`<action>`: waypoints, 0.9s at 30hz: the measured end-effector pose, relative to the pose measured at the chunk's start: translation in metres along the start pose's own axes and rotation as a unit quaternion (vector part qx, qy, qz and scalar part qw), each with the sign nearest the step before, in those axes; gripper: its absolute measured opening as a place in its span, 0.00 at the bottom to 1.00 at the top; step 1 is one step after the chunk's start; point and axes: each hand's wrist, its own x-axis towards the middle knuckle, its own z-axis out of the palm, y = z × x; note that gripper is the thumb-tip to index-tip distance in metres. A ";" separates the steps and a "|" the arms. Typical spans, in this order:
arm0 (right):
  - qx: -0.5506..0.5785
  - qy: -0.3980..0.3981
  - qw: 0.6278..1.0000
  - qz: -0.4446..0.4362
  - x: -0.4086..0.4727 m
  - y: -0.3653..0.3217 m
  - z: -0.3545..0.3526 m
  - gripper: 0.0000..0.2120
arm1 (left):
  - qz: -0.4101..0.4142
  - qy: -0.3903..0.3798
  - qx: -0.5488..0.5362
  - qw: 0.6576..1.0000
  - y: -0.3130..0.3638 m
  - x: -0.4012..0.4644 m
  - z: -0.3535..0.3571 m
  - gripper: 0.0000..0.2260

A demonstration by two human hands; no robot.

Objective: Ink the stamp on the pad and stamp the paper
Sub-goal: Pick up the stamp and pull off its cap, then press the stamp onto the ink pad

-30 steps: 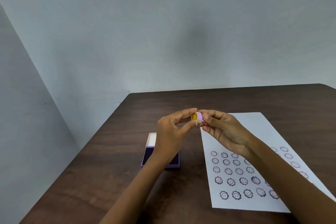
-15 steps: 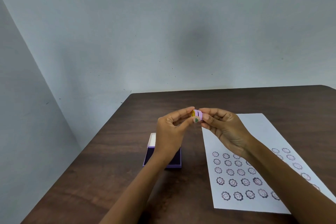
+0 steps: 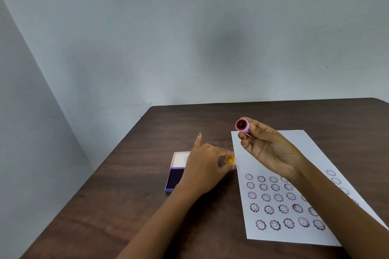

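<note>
My right hand (image 3: 267,151) holds a small lilac stamp (image 3: 242,125) up above the top of the white paper (image 3: 294,145), its dark red face turned toward me. My left hand (image 3: 205,168) pinches the stamp's yellow smiley cap (image 3: 230,160) low over the table, by the paper's left edge, with the index finger pointing up. An open purple ink pad (image 3: 174,176) lies on the table under and left of that hand, partly hidden by it. Rows of flower-face prints (image 3: 275,197) cover the paper's lower half.
The dark wooden table (image 3: 130,206) stands in a corner against pale grey walls. Its left edge runs diagonally near the ink pad. My right forearm lies over the paper's lower right part.
The hands have pulled apart. The yellow cap came off the stamp and went down with my left hand toward the table, while my right hand keeps the stamp raised, its face now showing.
</note>
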 end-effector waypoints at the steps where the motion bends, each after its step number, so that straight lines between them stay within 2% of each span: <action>1: 0.003 -0.002 1.000 0.001 0.000 0.000 0.000 0.12 | 0.001 -0.012 0.016 1.000 0.000 -0.001 0.002 0.13; 6: 0.007 -0.002 1.000 0.008 -0.002 0.000 0.002 0.12 | 0.005 -0.049 0.042 0.998 -0.003 -0.002 0.005 0.13; 11: -0.011 0.014 1.000 0.008 -0.002 -0.001 0.004 0.13 | -0.004 -0.044 0.032 0.999 -0.005 0.001 -0.005 0.15; 15: -0.081 0.024 0.996 -0.014 -0.002 0.001 0.012 0.13 | -0.043 0.016 -0.036 0.998 -0.024 0.002 -0.034 0.15; 17: -0.134 0.035 0.990 -0.031 -0.003 0.006 0.019 0.15 | -0.075 0.017 -0.093 0.993 -0.038 -0.004 -0.051 0.13; 22: -0.295 0.043 0.950 -0.091 -0.009 0.027 0.043 0.14 | -0.161 -0.017 -0.164 0.973 -0.081 -0.041 -0.081 0.17; 27: -0.431 0.015 0.895 -0.109 -0.014 0.050 0.064 0.09 | -0.226 -0.069 -0.212 0.948 -0.101 -0.076 -0.086 0.26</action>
